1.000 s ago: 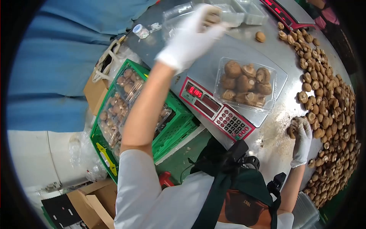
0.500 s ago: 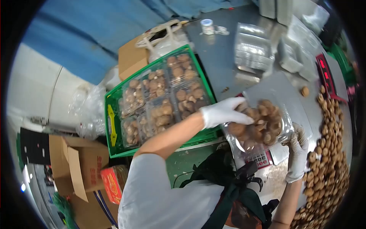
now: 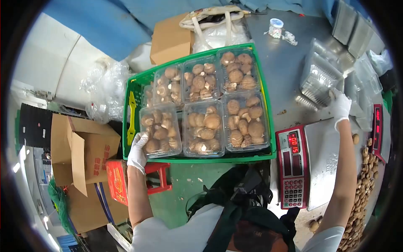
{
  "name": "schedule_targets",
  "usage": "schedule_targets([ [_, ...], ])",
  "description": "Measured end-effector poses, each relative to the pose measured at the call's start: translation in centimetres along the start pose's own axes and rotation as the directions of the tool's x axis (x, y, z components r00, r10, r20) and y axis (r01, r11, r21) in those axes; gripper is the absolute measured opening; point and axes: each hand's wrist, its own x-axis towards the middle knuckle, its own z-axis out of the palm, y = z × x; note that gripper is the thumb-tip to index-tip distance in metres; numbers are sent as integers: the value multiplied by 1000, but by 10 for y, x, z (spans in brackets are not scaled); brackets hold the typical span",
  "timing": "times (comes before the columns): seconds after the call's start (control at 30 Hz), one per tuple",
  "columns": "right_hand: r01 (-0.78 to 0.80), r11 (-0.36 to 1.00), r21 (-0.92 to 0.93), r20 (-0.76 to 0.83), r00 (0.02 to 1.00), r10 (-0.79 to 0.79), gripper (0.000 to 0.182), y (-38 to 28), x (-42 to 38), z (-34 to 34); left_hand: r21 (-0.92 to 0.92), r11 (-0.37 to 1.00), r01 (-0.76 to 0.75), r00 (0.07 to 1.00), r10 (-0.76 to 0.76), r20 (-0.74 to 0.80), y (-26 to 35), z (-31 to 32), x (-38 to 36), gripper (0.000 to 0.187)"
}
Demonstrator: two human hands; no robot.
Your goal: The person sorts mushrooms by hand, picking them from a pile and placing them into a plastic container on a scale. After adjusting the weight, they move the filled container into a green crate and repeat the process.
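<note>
My left hand (image 3: 137, 152), in a white glove, grips the left edge of a clear mushroom box (image 3: 161, 133) at the front left of the green crate (image 3: 201, 159). That box sits a little tilted over the crate's edge side. Beside it in the crate are a middle box (image 3: 204, 128) and a right box (image 3: 246, 122), with more filled boxes behind. My right hand (image 3: 339, 103), gloved too, reaches to the stack of empty clear trays (image 3: 321, 77); its fingertips touch the stack's near edge and look bent, partly hidden.
A red scale (image 3: 291, 168) with a metal plate (image 3: 322, 159) stands right of the crate. Loose mushrooms (image 3: 363, 197) lie at the far right, near a second scale (image 3: 379, 130). Cardboard boxes (image 3: 90, 153), a red stool (image 3: 161, 177) and a small jar (image 3: 276, 28) are around.
The mushroom box that both hands held over the scale has left there. My left hand moved left to the crate's front left; my right hand moved up to the empty trays. The view shifted.
</note>
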Motion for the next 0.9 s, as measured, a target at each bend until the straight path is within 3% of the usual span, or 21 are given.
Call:
schedule_targets([
  [0.03, -16, 998, -56, 40, 999, 18, 29, 4, 3, 5, 43, 997, 63, 998, -63, -21, -9, -7, 1, 25],
  [0.07, -93, 987, 129, 62, 994, 85, 28, 13, 7, 14, 84, 988, 131, 991, -128, -43, -16, -5, 0, 34],
  [0.1, -174, 936, 305, 96, 984, 152, 27, 27, 11, 29, 121, 974, 193, 967, -168, -190, -22, 4, 0, 61],
  [0.13, -257, 846, 468, 137, 966, 218, 26, 47, 16, 45, 270, 942, 200, 970, -151, -190, -21, 13, 1, 67],
  [0.2, -342, 729, 593, 217, 940, 265, 22, 81, 37, 74, 550, 815, 184, 980, -106, -171, -12, 30, 4, 80],
  [0.33, -450, 484, 750, 358, 892, 275, 19, 94, 55, 73, 775, 632, -14, 999, -14, 30, -16, 16, 29, 61],
  [0.4, -506, 344, 791, 446, 862, 243, 17, 95, 53, 67, 857, 490, -157, 982, 166, 85, -13, 22, 26, 51],
  [0.5, -553, 333, 764, 489, 832, 261, 19, 73, 38, 32, 924, 309, -224, 939, 321, 121, -15, 27, 27, 49],
  [0.6, -105, 833, 543, 112, 992, 52, 21, 53, 32, 36, 929, 199, -311, 879, 432, 202, -10, 41, 27, 53],
  [0.63, -47, 950, 310, 175, 984, -9, 17, 20, 34, 3, 935, 166, -312, 868, 450, 210, -7, 46, 26, 54],
  [0.67, 41, 976, 214, 54, 997, -53, 11, -5, 29, -11, 939, 132, -318, 855, 469, 224, -4, 51, 23, 56],
  [0.7, 135, 984, 114, 29, 990, -139, 12, -11, 32, -12, 939, 98, -329, 840, 485, 244, 0, 58, 22, 57],
  [0.73, 164, 978, 132, 27, 985, -169, 13, -18, 33, -13, 956, 102, -273, 870, 451, 200, 7, 67, 20, 59],
  [0.8, 100, 957, 272, 109, 985, -133, 16, -15, 36, -6, 931, 25, -364, 780, 555, 290, 5, 66, 24, 56],
  [0.83, -87, 870, 485, 189, 982, -8, 15, -3, 37, 11, 904, 58, -424, 753, 578, 316, 2, 58, 31, 56],
  [0.87, -213, 786, 580, 323, 946, 18, 14, -1, 40, 5, 875, 90, -476, 727, 600, 334, -3, 53, 38, 56],
  [0.9, -249, 733, 633, 327, 944, 39, 13, 7, 40, 10, 898, 41, -439, 727, 603, 328, 2, 61, 31, 55],
])
